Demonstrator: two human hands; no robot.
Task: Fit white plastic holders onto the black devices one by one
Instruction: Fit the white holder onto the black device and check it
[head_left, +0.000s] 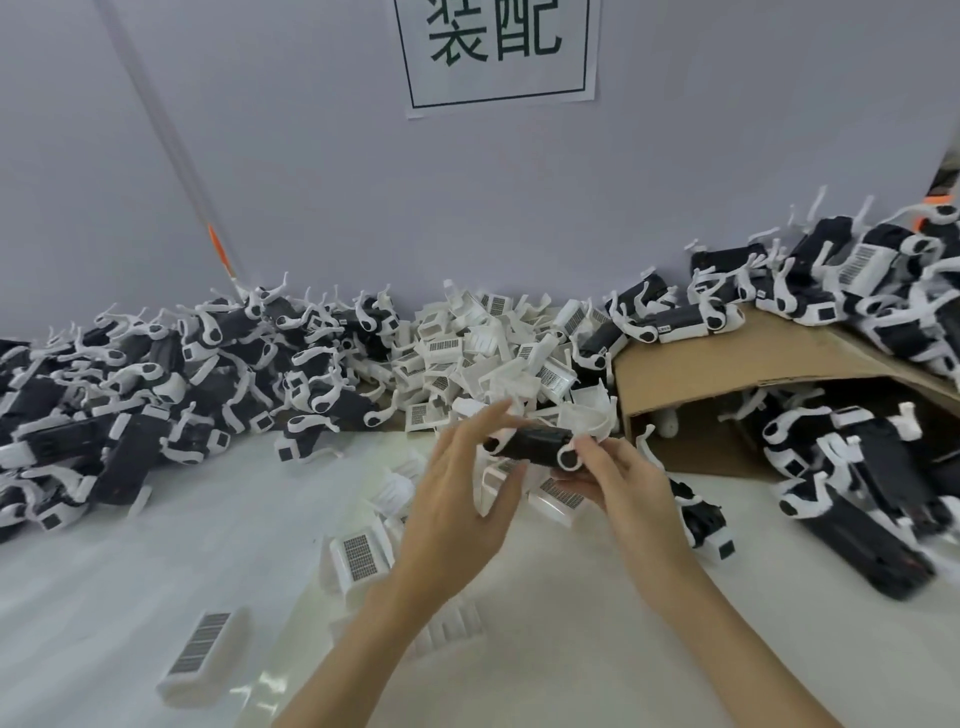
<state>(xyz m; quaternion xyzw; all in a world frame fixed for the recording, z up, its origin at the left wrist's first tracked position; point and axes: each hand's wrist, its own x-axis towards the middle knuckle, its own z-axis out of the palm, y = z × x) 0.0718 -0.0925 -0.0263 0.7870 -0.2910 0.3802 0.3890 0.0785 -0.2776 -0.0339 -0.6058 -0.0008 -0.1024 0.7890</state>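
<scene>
A black device (535, 446) with white end caps is held level above the table, in front of the middle heap. My right hand (618, 483) grips its right end from below, thumb beside the round white cap. My left hand (457, 499) is at its left end, fingers straight and spread over it; a white holder (496, 493) with a barcode label shows partly behind this hand's palm, and whether the hand holds it is hidden. A heap of loose white holders (493, 353) lies at the wall just behind.
Piles of black devices with white holders fitted lie at the left (130, 395) and right (857, 467). A cardboard box (727, 374) lies on its side at the right. Loose holders (358, 556) (202, 654) sit on the white table (156, 571). A paper sign (498, 52) hangs on the wall.
</scene>
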